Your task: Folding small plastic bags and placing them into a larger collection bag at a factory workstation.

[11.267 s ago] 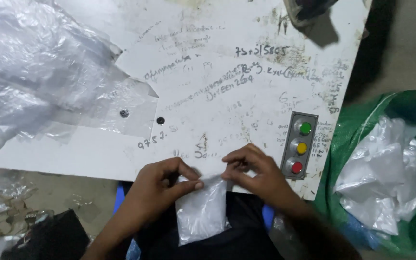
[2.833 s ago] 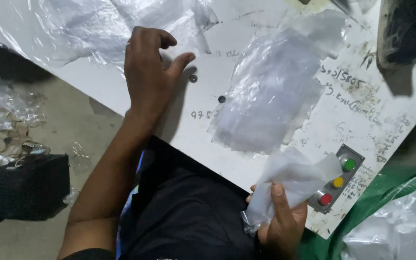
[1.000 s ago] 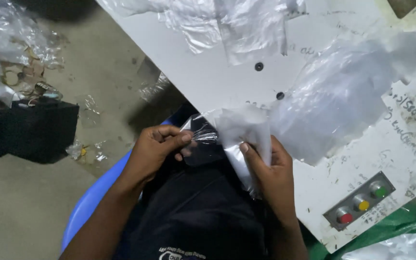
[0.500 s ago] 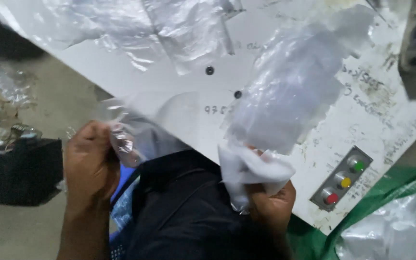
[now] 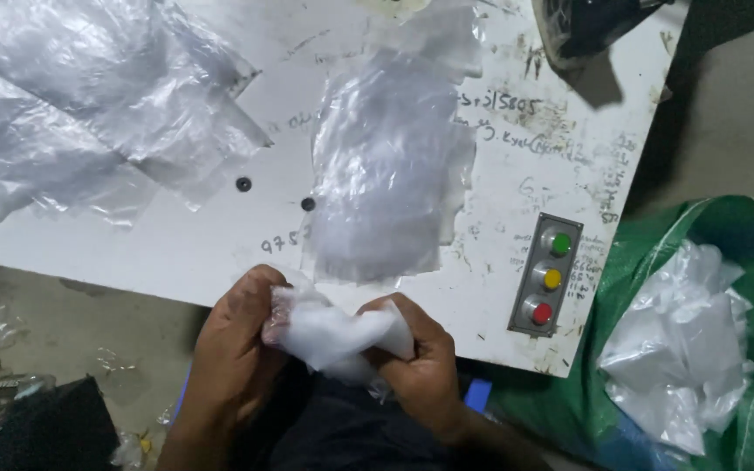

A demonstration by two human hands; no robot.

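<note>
A crumpled white piece (image 5: 333,331) wrapped in thin clear plastic sits between both my hands, just off the near edge of the white table (image 5: 220,253). My left hand (image 5: 237,349) grips its left end and my right hand (image 5: 416,358) pinches its right end. A clear plastic bag (image 5: 390,183) lies flat on the table right above my hands.
A heap of clear plastic sheets (image 5: 71,113) covers the table's left part. A panel with green, yellow and red buttons (image 5: 547,275) is set near the table's right edge. A green sack (image 5: 709,349) holding bagged white pieces stands at the right. A dark object (image 5: 595,26) sits at the table's far right corner.
My hands, apart half a second ago with the left holding clear plastic, have come together on the white piece at the table edge.
</note>
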